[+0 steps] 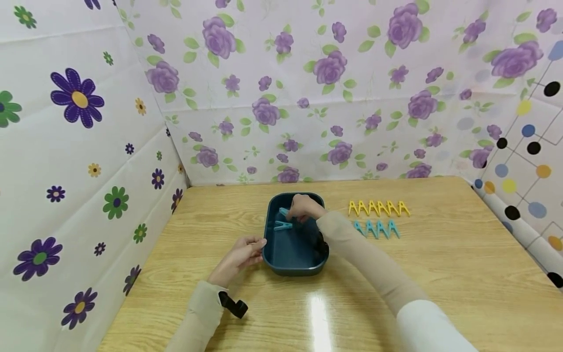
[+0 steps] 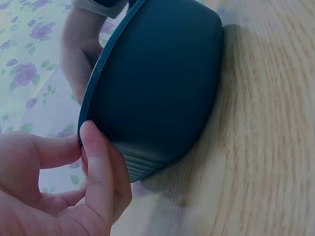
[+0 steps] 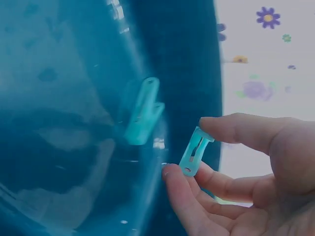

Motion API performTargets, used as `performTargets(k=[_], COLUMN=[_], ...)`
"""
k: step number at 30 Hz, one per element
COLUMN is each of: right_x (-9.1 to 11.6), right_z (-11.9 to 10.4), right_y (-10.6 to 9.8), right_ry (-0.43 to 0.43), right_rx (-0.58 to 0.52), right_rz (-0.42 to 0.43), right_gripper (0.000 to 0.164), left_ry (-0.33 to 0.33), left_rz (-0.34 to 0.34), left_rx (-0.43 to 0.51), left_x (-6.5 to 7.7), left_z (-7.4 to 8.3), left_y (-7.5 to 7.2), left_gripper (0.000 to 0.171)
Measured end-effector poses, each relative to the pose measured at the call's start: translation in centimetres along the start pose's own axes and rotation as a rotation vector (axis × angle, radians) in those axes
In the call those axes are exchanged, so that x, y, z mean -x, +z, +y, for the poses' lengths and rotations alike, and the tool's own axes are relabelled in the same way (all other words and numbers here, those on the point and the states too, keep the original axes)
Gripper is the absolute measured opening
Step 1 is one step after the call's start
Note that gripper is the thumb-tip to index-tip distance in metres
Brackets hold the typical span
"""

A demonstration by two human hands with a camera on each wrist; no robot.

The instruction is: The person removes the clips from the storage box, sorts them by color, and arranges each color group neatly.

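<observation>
A dark blue plastic tub [image 1: 293, 249] stands on the table. My left hand [image 1: 242, 253] pinches its left rim between thumb and fingers, as the left wrist view shows with the hand [image 2: 83, 182] at the rim. Inside the far part of the tub, my right hand [image 1: 302, 208] holds a light blue clothespin [image 3: 195, 151] by its two ends, between thumb and fingertips. Another light blue clothespin [image 1: 283, 225] lies on the tub's floor near the left wall, close to the held one.
Right of the tub, several yellow clothespins [image 1: 378, 208] stand in a row. Several light blue clothespins [image 1: 380, 229] form a nearer row, partly behind my right forearm. The wooden table [image 1: 440, 274] meets flower-patterned cloth [image 1: 281, 122] at the back and left.
</observation>
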State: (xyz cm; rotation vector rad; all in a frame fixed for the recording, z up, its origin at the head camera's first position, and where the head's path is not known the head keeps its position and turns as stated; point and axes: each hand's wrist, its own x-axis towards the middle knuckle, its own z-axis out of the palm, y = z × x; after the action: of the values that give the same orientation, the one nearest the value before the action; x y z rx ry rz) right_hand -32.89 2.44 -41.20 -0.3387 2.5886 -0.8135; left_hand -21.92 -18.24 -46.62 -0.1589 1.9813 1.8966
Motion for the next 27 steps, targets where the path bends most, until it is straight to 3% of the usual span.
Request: performTargets(k=[9, 16, 22, 27], right_x=[2.8, 4.2, 5.2, 6.3], right_z=[0.5, 1.7, 2.8, 4.4], right_y=[-1.5, -1.6, -1.4, -1.1], right_ry=[-0.104, -0.184, -0.253, -0.270], right_rx=[0.026, 0.000, -0.030, -0.059], right_rz=[0.044, 0.068, 0.189, 0.287], right_gripper=[0.029, 0.045, 0.021, 0.029], left_ry=[-0.002, -0.002, -0.002, -0.002], left_rz=[0.005, 0.002, 0.011, 0.014], left_rx=[-0.035, -0.053, -0.046, -0.047], left_x=[0.1, 0.1, 0.1, 0.1], left_z=[0.1, 0.0, 0.0, 0.0], left_y=[0.0, -0.2, 0.0, 0.2], left_gripper=[0.020, 0.018, 0.017, 0.016])
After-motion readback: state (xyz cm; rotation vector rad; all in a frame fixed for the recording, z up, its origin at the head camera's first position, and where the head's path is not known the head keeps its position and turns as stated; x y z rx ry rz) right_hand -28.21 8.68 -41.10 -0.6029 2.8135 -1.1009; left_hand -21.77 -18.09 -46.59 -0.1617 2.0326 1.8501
